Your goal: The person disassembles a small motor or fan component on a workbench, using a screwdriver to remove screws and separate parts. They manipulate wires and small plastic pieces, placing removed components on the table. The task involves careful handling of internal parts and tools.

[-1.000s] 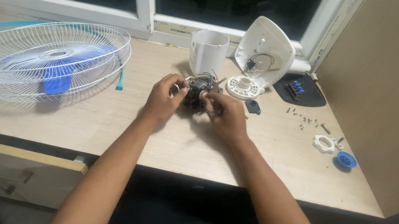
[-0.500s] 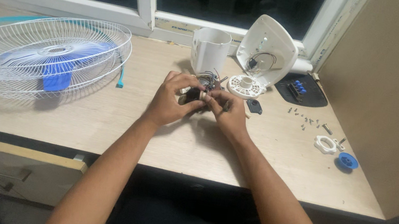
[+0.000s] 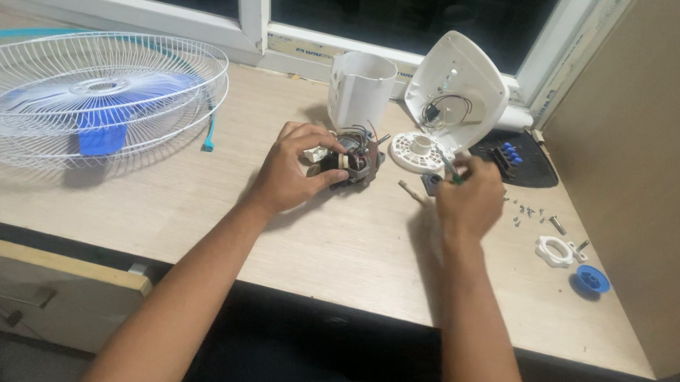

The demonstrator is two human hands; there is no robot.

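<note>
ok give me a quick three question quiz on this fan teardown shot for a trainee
1. True or false: the left hand grips the motor.
2. Which lies nearest the wall on the right? A. fan guard B. blue cap C. white cup-shaped housing
3. What does the right hand hold?

Key: 1 true. 2 B. 3 a thin tool, likely a screwdriver.

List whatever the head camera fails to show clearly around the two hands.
- Small fan motor with wires: head view, near side covered by the left hand.
- Thin tool in the right hand: mostly hidden by its fingers; kind unclear.
- Small metal screws: too small to count.
- White wire fan guard: cut off by the left edge.
</note>
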